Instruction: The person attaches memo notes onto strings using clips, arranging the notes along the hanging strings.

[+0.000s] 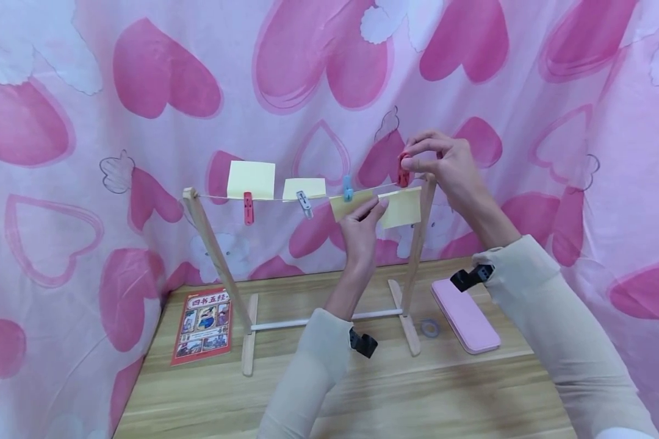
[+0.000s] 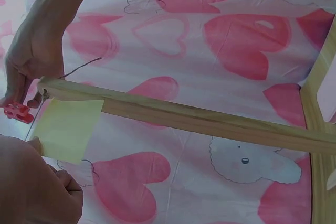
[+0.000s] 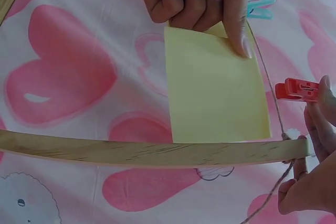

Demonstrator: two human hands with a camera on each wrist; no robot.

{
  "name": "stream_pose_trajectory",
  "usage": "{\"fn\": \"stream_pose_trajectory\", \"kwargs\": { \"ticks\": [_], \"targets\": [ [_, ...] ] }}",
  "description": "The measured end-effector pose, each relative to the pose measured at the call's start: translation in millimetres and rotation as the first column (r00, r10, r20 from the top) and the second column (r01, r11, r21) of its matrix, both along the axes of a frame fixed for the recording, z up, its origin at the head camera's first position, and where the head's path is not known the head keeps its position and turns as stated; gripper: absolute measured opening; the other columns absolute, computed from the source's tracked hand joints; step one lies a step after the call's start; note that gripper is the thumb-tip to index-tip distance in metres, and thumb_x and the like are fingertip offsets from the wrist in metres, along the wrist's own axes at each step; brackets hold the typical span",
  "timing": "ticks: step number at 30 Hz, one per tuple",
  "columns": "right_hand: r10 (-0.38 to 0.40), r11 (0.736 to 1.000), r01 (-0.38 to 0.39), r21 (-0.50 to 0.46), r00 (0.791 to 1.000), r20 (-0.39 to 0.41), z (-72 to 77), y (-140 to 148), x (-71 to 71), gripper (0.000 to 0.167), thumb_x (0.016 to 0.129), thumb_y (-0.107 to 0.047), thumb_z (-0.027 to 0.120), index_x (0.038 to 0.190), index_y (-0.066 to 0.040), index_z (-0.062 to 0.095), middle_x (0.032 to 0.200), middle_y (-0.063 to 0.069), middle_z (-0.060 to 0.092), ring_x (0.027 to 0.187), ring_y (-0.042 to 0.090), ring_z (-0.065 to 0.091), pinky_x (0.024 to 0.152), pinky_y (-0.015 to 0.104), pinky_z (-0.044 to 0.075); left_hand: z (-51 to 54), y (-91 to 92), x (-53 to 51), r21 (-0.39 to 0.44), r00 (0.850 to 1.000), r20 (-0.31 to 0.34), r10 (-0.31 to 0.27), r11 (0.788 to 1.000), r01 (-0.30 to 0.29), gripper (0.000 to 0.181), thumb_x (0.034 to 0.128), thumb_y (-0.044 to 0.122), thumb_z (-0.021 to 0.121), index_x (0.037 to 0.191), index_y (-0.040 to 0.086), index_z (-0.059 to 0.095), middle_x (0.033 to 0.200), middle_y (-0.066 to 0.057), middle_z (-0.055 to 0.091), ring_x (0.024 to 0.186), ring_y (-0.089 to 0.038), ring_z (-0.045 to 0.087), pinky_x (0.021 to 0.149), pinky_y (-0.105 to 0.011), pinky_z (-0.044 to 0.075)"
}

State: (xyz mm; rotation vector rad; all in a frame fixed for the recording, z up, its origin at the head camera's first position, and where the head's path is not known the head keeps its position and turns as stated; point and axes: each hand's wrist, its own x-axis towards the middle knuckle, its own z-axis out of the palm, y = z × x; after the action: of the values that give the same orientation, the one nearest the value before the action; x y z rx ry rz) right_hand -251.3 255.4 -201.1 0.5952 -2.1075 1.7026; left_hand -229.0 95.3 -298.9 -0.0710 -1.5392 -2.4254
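In the head view my left hand (image 1: 359, 239) pinches a yellow sticky note (image 1: 401, 208) by its left edge, beside the string (image 1: 277, 199). My right hand (image 1: 445, 164) holds a red clothespin (image 1: 403, 171) just above that note, near the right post's top. The right wrist view shows the red clothespin (image 3: 298, 89) apart from the note (image 3: 218, 87). Along the string, a red clothespin (image 1: 248, 208), a pale clothespin (image 1: 304, 204) and a blue clothespin (image 1: 348, 189) are clipped at other yellow notes (image 1: 251, 179). My left fingers partly cover the note under the blue one.
A wooden frame with a left post (image 1: 217, 259) and right post (image 1: 419, 244) carries the string; a white bar (image 1: 280, 325) joins its feet. On the table (image 1: 417, 396) lie a red booklet (image 1: 203, 325), a tape ring (image 1: 430, 328) and a pink case (image 1: 465, 316). A curtain (image 1: 329, 140) hangs behind.
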Motion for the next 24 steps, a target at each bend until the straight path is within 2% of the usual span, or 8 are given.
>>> {"fn": "stream_pose_trajectory", "kwargs": {
  "ticks": [4, 6, 8, 11, 14, 17, 21, 24],
  "targets": [
    [0.011, 0.998, -0.010, -0.056, 1.000, 0.015, 0.3, 0.7, -5.2, 0.009, 0.097, -0.002, 0.079, 0.103, 0.001, 0.086, 0.111, -0.004, 0.071, 0.125, 0.020, 0.055, 0.123, 0.070, 0.030, 1.4, 1.9, -1.1, 0.010, 1.000, 0.012, 0.004, 1.000, -0.005, 0.029, 0.0977, 0.010, 0.084, 0.125, 0.000, 0.080, 0.129, -0.015, 0.079, 0.127, -0.023, 0.073, 0.112, -0.035, 0.057],
    [0.008, 0.998, -0.007, -0.059, 1.000, 0.025, 1.0, 0.8, -6.9, 0.010, 0.097, -0.002, 0.079, 0.103, 0.001, 0.086, 0.111, -0.004, 0.071, 0.125, 0.020, 0.055, 0.125, 0.077, 0.023, 2.1, 2.3, -1.4, 0.014, 1.000, 0.023, 0.012, 1.000, -0.012, 0.028, 0.0978, 0.011, 0.084, 0.124, 0.000, 0.081, 0.128, -0.014, 0.080, 0.125, -0.023, 0.074, 0.111, -0.035, 0.057],
    [0.008, 0.998, -0.006, -0.059, 0.999, 0.038, 2.4, -0.1, -8.6, 0.010, 0.097, -0.003, 0.079, 0.104, 0.001, 0.086, 0.111, -0.003, 0.070, 0.125, 0.020, 0.055, 0.123, 0.080, 0.022, 3.0, 2.5, -1.8, 0.017, 0.999, 0.030, 0.021, 1.000, -0.021, 0.028, 0.0981, 0.012, 0.084, 0.123, 0.000, 0.081, 0.128, -0.014, 0.080, 0.124, -0.022, 0.074, 0.111, -0.034, 0.057],
    [-0.009, 0.999, 0.010, -0.032, 0.999, 0.046, 4.4, -1.9, -11.7, 0.007, 0.095, -0.004, 0.081, 0.100, -0.003, 0.087, 0.112, -0.004, 0.070, 0.124, 0.019, 0.055, 0.122, 0.070, 0.029, 4.1, 3.3, -2.3, 0.033, 0.999, 0.036, 0.026, 0.999, -0.028, 0.028, 0.0985, 0.012, 0.084, 0.123, 0.000, 0.081, 0.128, -0.012, 0.080, 0.122, -0.020, 0.074, 0.110, -0.033, 0.058],
    [-0.035, 0.999, 0.034, 0.010, 0.998, 0.044, 5.0, -4.7, -13.2, 0.006, 0.094, -0.005, 0.083, 0.098, -0.005, 0.088, 0.111, -0.005, 0.069, 0.122, 0.017, 0.055, 0.117, 0.054, 0.036, 5.1, 4.5, -3.3, 0.037, 0.999, 0.029, 0.028, 0.999, -0.029, 0.027, 0.0990, 0.012, 0.083, 0.123, 0.000, 0.082, 0.125, -0.013, 0.081, 0.117, -0.018, 0.075, 0.107, -0.032, 0.059],
    [-0.056, 0.996, 0.054, 0.066, 0.998, 0.035, 3.7, -6.7, -12.9, 0.011, 0.095, -0.009, 0.083, 0.102, -0.001, 0.087, 0.112, -0.005, 0.069, 0.121, 0.016, 0.055, 0.111, 0.045, 0.042, 6.3, 5.7, -3.9, 0.036, 0.999, 0.015, 0.029, 0.999, -0.030, 0.027, 0.0995, 0.013, 0.083, 0.123, 0.000, 0.082, 0.122, -0.013, 0.081, 0.114, -0.016, 0.074, 0.107, -0.033, 0.060],
    [-0.053, 0.994, 0.051, 0.094, 0.998, 0.027, 1.8, -9.6, -10.8, 0.018, 0.097, -0.010, 0.082, 0.107, 0.005, 0.084, 0.112, -0.004, 0.068, 0.121, 0.018, 0.055, 0.106, 0.043, 0.045, 7.3, 7.0, -3.5, 0.027, 0.999, 0.010, 0.034, 0.999, -0.034, 0.027, 0.1002, 0.015, 0.083, 0.124, 0.001, 0.082, 0.122, -0.012, 0.081, 0.112, -0.014, 0.073, 0.107, -0.033, 0.059],
    [-0.054, 0.993, 0.050, 0.110, 0.998, 0.036, 0.4, -10.5, -9.8, 0.018, 0.097, -0.010, 0.082, 0.108, 0.004, 0.084, 0.114, -0.003, 0.068, 0.124, 0.018, 0.054, 0.109, 0.046, 0.044, 7.3, 8.1, -3.4, 0.038, 0.999, 0.019, 0.042, 0.998, -0.043, 0.027, 0.1000, 0.015, 0.083, 0.123, 0.001, 0.082, 0.121, -0.011, 0.081, 0.110, -0.013, 0.071, 0.105, -0.032, 0.059]
  ]
}}
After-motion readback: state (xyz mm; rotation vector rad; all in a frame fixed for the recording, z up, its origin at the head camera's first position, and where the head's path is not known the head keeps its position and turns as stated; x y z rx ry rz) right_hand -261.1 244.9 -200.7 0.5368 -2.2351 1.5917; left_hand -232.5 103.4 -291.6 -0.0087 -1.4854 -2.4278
